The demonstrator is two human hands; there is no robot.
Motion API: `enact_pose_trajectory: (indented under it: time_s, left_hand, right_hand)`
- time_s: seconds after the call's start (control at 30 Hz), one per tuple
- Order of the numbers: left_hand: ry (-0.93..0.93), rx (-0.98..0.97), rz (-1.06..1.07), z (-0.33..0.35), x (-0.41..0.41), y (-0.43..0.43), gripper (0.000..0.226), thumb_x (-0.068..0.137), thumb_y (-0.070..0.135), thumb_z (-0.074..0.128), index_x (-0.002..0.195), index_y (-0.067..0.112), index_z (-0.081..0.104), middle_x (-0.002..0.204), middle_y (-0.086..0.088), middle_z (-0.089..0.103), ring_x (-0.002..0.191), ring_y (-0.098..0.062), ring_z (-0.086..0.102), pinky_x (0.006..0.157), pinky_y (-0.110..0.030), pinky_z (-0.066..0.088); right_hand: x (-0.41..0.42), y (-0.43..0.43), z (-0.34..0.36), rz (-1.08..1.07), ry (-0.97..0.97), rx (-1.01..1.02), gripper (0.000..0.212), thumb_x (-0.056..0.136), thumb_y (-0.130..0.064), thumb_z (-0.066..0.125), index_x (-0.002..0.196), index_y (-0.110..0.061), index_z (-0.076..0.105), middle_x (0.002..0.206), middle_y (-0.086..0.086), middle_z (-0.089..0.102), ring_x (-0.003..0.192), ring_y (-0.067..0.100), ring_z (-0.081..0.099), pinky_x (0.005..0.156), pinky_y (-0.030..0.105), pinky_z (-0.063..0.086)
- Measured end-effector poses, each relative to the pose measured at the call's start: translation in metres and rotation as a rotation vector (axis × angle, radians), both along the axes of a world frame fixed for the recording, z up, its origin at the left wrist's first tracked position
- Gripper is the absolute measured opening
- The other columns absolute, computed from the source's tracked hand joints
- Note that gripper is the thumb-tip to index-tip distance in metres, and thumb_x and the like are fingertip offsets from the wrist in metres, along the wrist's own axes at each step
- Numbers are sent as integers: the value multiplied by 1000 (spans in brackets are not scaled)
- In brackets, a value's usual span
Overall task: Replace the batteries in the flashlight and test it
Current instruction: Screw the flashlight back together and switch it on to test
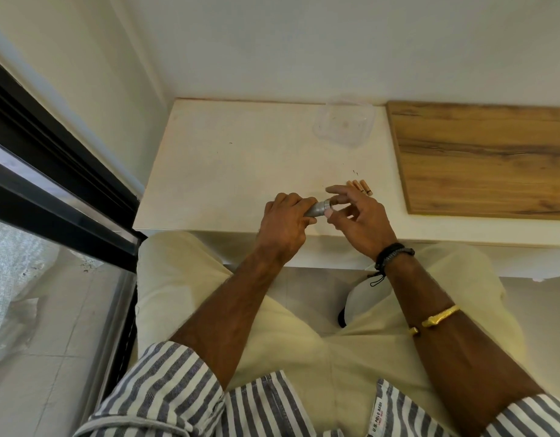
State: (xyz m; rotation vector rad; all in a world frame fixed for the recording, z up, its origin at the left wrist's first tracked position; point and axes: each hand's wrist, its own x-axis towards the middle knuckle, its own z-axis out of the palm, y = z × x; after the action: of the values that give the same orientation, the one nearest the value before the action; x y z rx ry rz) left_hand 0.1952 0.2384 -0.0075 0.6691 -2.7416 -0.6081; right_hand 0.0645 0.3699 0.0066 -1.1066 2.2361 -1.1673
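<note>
A small silver flashlight (pixel 318 209) lies across my left hand (pixel 285 220), which is closed around its body above the front edge of the white table (pixel 228 159). Only the flashlight's right end sticks out. My right hand (pixel 356 216) meets that end with thumb and fingertips pinched on it, the other fingers spread. What the fingertips hold there is hidden. Three gold-coloured batteries (pixel 360 186) lie side by side on the table just beyond my right hand.
A clear plastic container (pixel 345 123) stands at the back of the table. A wooden board (pixel 483 159) covers the table's right side. A wall runs behind, and a dark-framed glass door (pixel 51 171) stands to the left.
</note>
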Motion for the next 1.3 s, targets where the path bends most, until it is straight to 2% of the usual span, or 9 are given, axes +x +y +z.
enact_pose_trajectory:
  time_s: [0.1,0.17,0.3,0.37,0.47,0.67,0.8,1.1,1.3]
  left_hand:
    - [-2,-2,10,-2,1,-1,34,96,24,59,130,21,58,115,-4,63,106,-23,50,88,-35,37]
    - [-2,-14,5,-2,1,-1,34,96,24,58,130,21,58,113,-3,63,105,-23,50,87,-35,36]
    - [0,-34,-6,-4,0,-1,33,96,26,59,129,21,59,112,-3,64,103,-23,51,86,-35,36]
    - [2,-46,-15,-4,0,0,31,96,26,58,127,22,59,111,-2,64,102,-23,51,85,-34,35]
    - [0,-52,-29,-5,0,0,30,96,23,58,127,23,59,108,-2,63,100,-22,50,84,-33,35]
    - [17,19,-23,-5,-2,-1,35,96,15,57,131,19,56,116,-4,64,104,-23,51,87,-35,37]
    - [28,40,-38,-6,-3,1,34,97,15,55,131,16,56,115,-4,64,103,-24,53,89,-37,40]
    - [89,134,-18,-12,-1,-4,27,95,21,61,121,15,64,109,-2,69,97,-22,56,86,-33,40]
    - [208,186,37,-3,-1,-5,32,91,27,68,121,16,67,110,-1,72,98,-17,58,85,-30,48]
  right_hand:
    - [0,0,-1,40,63,8,35,91,-16,73,121,-34,68,106,-31,62,88,-4,66,76,9,49]
    - [1,0,-2,28,82,4,32,92,-15,72,120,-30,69,103,-26,65,85,-6,64,74,3,46]
    - [2,0,-1,15,115,-1,25,96,-19,68,121,-15,70,96,-4,71,81,12,68,79,20,53]
    - [3,0,0,-3,132,19,25,98,-25,65,119,-11,69,88,0,73,74,13,68,76,20,54]
    - [3,-1,-2,-5,140,57,26,101,-29,61,116,-10,68,82,-1,73,70,9,68,73,22,55]
    - [2,1,3,36,105,-14,30,94,-27,70,124,-22,66,100,-5,71,84,3,67,80,22,56]
    - [0,2,5,30,91,-15,28,94,-19,70,122,-15,68,97,1,73,85,17,69,83,28,58]
    - [9,-3,4,3,147,-38,21,93,-14,71,114,-10,69,91,5,72,82,18,65,75,17,50]
    - [17,-12,2,-127,-54,-137,23,92,-21,72,115,-21,69,100,-7,69,90,3,65,75,10,52]
